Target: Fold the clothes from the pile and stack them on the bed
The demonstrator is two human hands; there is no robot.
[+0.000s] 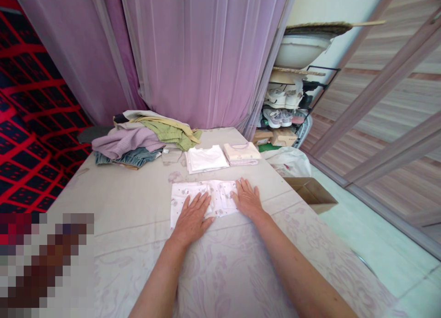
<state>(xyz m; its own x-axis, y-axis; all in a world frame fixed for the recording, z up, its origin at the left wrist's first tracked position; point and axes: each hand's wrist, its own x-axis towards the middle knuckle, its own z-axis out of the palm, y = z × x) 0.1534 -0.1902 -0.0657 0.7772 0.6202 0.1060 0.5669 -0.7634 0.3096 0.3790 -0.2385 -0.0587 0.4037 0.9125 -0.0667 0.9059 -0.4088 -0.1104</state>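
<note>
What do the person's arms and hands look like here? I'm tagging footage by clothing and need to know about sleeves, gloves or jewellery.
Both forearms are bare as far as the picture shows, with no sleeves in view. The left hand and right hand wear no gloves. No watch, bracelet or ring is visible on either.

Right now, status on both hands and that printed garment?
Left hand and right hand flat, fingers spread, pressing the printed garment. Garment folded on the bed. Folded tops beyond, apart.

No words, labels, brands or numbers can be read here — not on cloth, boxes or walls.
</note>
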